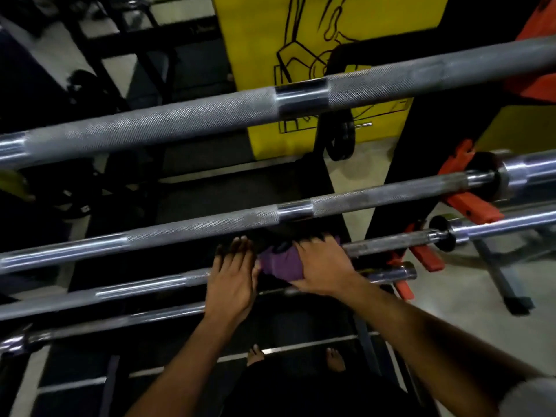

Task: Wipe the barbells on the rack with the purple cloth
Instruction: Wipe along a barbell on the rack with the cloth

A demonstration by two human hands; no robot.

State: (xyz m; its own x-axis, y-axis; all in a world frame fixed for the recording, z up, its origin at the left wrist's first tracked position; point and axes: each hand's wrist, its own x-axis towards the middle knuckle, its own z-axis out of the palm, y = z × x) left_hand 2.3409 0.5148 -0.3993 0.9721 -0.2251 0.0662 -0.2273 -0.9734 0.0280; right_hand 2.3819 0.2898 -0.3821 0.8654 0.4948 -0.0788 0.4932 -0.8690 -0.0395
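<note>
Several steel barbells lie across the rack, running left to right: a top barbell (210, 114), a middle barbell (210, 227), and lower barbells (144, 285) beneath. The purple cloth (281, 263) is bunched over a lower bar near the centre. My right hand (323, 266) grips the cloth, fingers curled over it and the bar. My left hand (233, 276) lies flat with straight fingers just left of the cloth, touching its edge and covering the lower bar.
Orange rack hooks (463, 203) carry the bar ends at the right. A yellow panel (270, 40) with black drawings stands behind the rack. A black weight plate (341, 139) hangs on a post. My bare feet (255, 355) stand on the dark floor below.
</note>
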